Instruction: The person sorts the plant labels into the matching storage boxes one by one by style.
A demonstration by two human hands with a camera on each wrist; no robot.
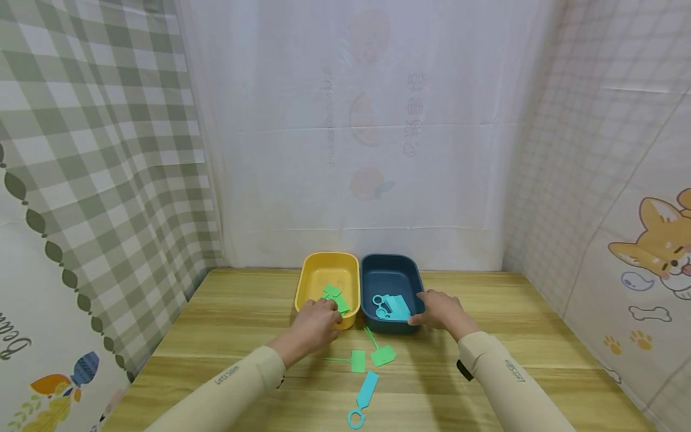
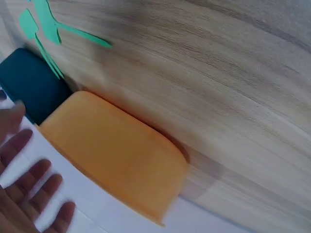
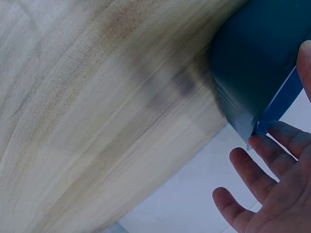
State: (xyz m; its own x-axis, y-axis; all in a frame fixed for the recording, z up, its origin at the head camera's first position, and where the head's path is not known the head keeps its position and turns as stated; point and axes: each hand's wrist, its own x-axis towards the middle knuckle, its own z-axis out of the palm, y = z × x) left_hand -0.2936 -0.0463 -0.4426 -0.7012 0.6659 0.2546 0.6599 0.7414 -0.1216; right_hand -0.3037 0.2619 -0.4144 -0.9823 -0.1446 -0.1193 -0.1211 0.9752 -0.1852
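My left hand [image 1: 315, 324] is over the front left edge of the yellow bin [image 1: 330, 264], where several green tags [image 1: 340, 305] lie. In the left wrist view its fingers [image 2: 46, 187] are spread and relaxed, with nothing between them. At the right rim of the dark blue bin [image 1: 388, 270] is my right hand [image 1: 439, 309], its thumb near the front corner. The right wrist view shows extended fingers [image 3: 255, 172], with fingertips right at the bin's rim. Light blue ring-ended tags [image 1: 398, 307] are piled inside that bin.
Two green tags with thin tails, one flat [image 1: 358, 361] and one angled [image 1: 383, 355], lie on the wooden table [image 1: 243, 324] before the bins. Nearer me is a light blue ring-ended tag [image 1: 367, 390]. A white curtain [image 1: 356, 198] hangs behind, with patterned cloths at both sides.
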